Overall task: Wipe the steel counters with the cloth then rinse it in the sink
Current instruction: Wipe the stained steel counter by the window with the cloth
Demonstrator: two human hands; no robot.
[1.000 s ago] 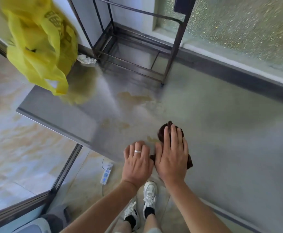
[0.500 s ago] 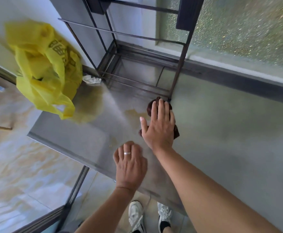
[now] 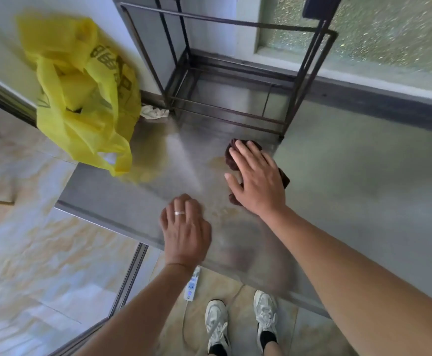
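Both hands are flat on the steel bench [image 3: 351, 188] as I see it: right hand [image 3: 257, 182], fingers spread, pressing the dark cloth [image 3: 231, 156] at frame centre, left hand [image 3: 185, 232] open and empty beside it.

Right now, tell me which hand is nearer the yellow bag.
Left. The left hand rests flat on the counter, below and right of the yellow bag. The right hand presses the cloth farther right.

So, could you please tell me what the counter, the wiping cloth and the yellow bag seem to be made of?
Counter: apparently brushed steel, grey with dull, smeared reflections. Cloth: dark brown, soft and bunched under the right hand, probably terry or microfibre; weave not resolvable. Yellow bag: thin, translucent and crinkled, probably plastic film, possibly non-woven.
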